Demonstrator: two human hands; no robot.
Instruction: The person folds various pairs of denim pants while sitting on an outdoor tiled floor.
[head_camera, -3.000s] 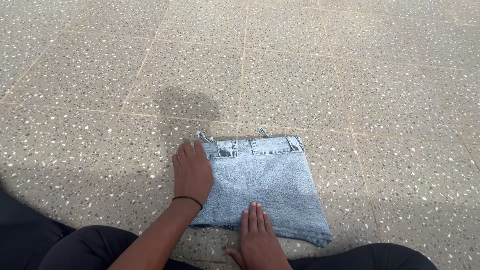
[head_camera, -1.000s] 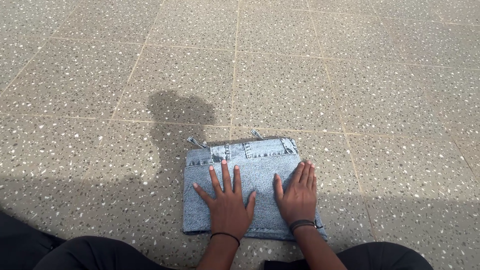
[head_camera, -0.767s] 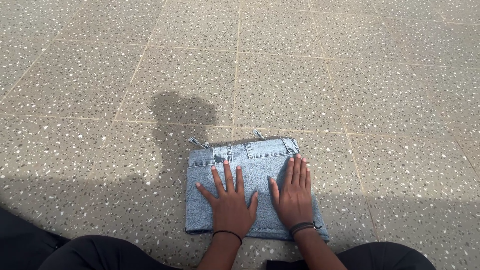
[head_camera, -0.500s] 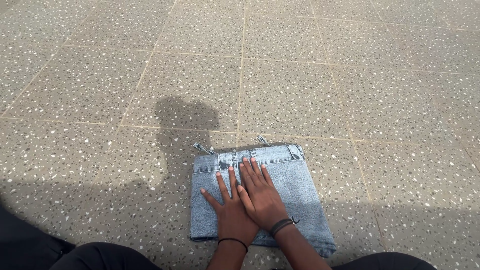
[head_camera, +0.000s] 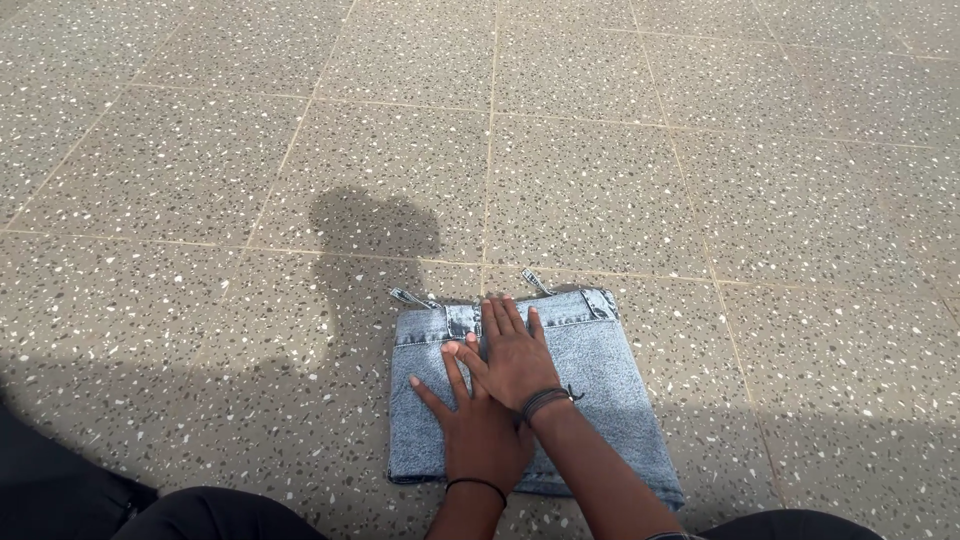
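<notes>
Head view: folded light-blue jeans (head_camera: 600, 390) lie near, on terrazzo floor (head_camera: 250, 170), waistband at far edge. Left hand (head_camera: 482, 432) & right hand (head_camera: 517, 355) both flat, fingers spread, overlapping, pressing denim, gripping nothing. Fold looks done; only flattening left, I'd say.

Folded jeans (head_camera: 590, 400) lie flat on the tiled floor (head_camera: 600, 170), waistband at the far edge, close before the seated person's legs (head_camera: 210, 515). Left hand (head_camera: 485, 435) rests on the near-left part of the jeans; right hand (head_camera: 515, 355) lies farther out — partly over the left hand's fingers, fingertips touching the waistband. A shadow (head_camera: 370, 235) falls on the floor beyond the jeans' far-left corner.
</notes>
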